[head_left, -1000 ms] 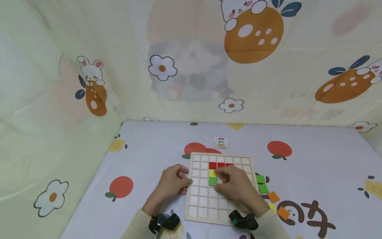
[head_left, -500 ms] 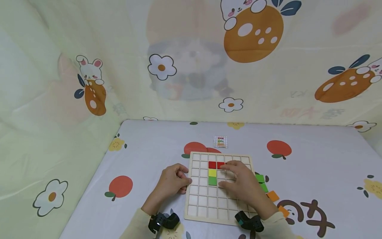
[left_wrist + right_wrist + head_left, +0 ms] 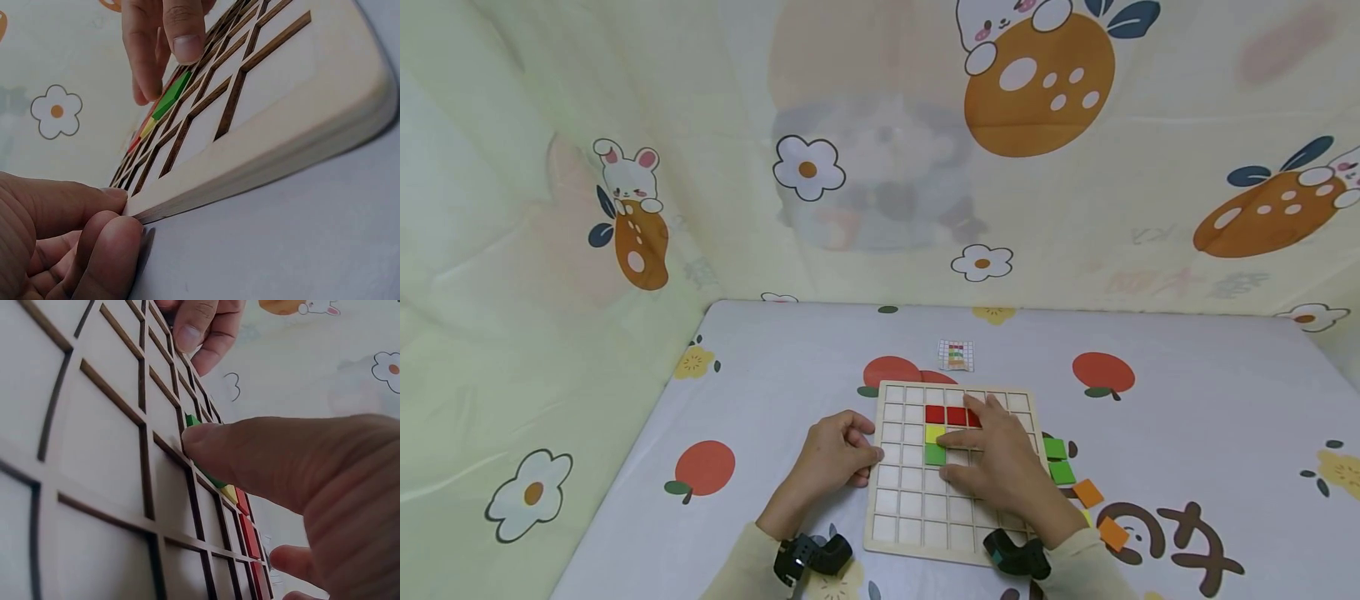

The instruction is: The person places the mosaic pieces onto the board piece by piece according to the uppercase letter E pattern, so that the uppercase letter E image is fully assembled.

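A light wooden grid board lies on the table. Three red tiles sit in a row in its cells; below the leftmost come a yellow tile and a green tile. My left hand holds the board's left edge, with the thumb on the rim in the left wrist view. My right hand is over the board, fingers spread and no tile visible in them. One fingertip is by the yellow tile, another by the rightmost red tile, which is partly hidden.
Right of the board lie loose green tiles and orange tiles, with a yellow piece mostly behind my right wrist. A small printed card with a coloured grid pattern lies beyond the board. A patterned curtain rises behind the table.
My right hand moved right and up from beside the yellow tile to the rightmost red tile, then slightly back left with fingers spreading. My left hand stayed at the board's edge.
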### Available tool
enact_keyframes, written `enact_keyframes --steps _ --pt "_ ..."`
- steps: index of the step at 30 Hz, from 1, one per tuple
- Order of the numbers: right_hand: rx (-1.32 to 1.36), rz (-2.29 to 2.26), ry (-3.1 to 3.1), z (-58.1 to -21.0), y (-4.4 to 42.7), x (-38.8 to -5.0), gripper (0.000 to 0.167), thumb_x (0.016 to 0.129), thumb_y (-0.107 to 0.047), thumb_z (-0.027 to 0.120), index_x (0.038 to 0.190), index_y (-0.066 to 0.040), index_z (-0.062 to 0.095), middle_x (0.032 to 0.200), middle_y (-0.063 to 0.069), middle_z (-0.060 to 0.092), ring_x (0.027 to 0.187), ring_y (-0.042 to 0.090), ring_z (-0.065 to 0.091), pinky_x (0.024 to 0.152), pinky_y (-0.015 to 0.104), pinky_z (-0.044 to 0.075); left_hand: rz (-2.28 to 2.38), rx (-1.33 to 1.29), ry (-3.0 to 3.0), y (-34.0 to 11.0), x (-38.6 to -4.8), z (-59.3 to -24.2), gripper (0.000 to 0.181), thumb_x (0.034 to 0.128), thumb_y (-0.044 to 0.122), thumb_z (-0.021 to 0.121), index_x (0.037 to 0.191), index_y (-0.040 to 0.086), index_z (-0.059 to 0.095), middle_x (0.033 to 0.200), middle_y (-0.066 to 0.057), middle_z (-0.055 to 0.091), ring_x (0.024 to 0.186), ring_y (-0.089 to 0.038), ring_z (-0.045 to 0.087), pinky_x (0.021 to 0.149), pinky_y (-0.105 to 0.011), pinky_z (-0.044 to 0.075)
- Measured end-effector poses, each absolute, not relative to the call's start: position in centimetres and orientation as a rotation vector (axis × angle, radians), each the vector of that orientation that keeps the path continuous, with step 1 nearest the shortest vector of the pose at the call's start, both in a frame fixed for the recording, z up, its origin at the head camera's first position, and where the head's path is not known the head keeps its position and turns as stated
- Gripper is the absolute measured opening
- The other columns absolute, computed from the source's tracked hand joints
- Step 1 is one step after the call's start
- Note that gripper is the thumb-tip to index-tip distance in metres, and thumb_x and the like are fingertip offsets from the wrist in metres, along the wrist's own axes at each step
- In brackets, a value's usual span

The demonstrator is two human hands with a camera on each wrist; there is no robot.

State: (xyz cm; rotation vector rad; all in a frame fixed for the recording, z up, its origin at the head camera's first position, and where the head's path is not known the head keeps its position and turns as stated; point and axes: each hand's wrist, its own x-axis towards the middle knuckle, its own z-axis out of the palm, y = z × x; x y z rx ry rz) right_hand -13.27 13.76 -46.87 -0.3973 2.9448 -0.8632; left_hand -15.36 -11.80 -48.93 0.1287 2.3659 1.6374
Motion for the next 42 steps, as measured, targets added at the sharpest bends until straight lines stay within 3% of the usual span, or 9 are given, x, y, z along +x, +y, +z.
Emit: enact_keyframes --steps 10,17,26,35,42 --pt "-0.392 -0.846 2.949 -46.8 13.7 -13.1 0.032 0.079 -0.024 0.089 0.11 -0.023 0.084 0.159 0.023 0.045 0.153 0.054 0.021 0.119 0.075 0.019 1.63 0.134 2.367 -11.8 -15.3 -48.9 0.027 0.0884 0.001 0.078 0.112 -0.001 0.064 0.076 -0.005 0.065 0.05 -0.01 0.061 0.05 -0.025 0.058" --pt "-0.342 -0.852 2.978 -47.1 14.3 -13.0 0.065 0.078 -0.028 0.09 0.139 -0.018 0.069 0.163 0.023 0.038 0.153 0.051 0.022 0.116 0.076 0.024 1.635 0.14 2.357 -11.8 -15.3 -49.0 0.028 0.0881 0.001 0.079 0.112 -0.002 0.064 0.076 -0.005 0.065 0.05 -0.01 0.061 0.051 -0.026 0.058" --pt "-0.274 -0.928 2.998 -46.9 17.1 -12.6 0.075 0.08 -0.026 0.088 0.147 -0.009 0.059 0.161 0.027 0.036 0.147 0.054 0.031 0.101 0.079 0.042 1.635 0.144 2.357 -11.7 -15.3 -49.0 0.028 0.0878 0.001 0.079 0.112 -0.002 0.064 0.076 -0.005 0.065 0.05 -0.01 0.061 0.051 -0.026 0.058" --pt "-0.142 -1.028 3.031 -46.4 21.5 -12.0 0.072 0.085 -0.021 0.086 0.147 -0.002 0.055 0.156 0.033 0.037 0.139 0.058 0.037 0.1 0.079 0.041 1.61 0.118 2.385 -11.7 -15.3 -49.1 0.028 0.0891 0.003 0.079 0.112 0.001 0.065 0.076 -0.004 0.064 0.05 -0.01 0.061 0.051 -0.026 0.058" --pt "-0.024 -1.013 3.045 -46.3 24.0 -12.0 0.061 0.088 -0.022 0.083 0.141 0.0 0.061 0.133 0.03 0.054 0.116 0.05 0.059 0.086 0.063 0.058 1.604 0.102 2.393 -11.8 -15.3 -49.0 0.028 0.0895 0.003 0.079 0.112 0.001 0.064 0.075 -0.004 0.064 0.05 -0.011 0.06 0.051 -0.025 0.058"
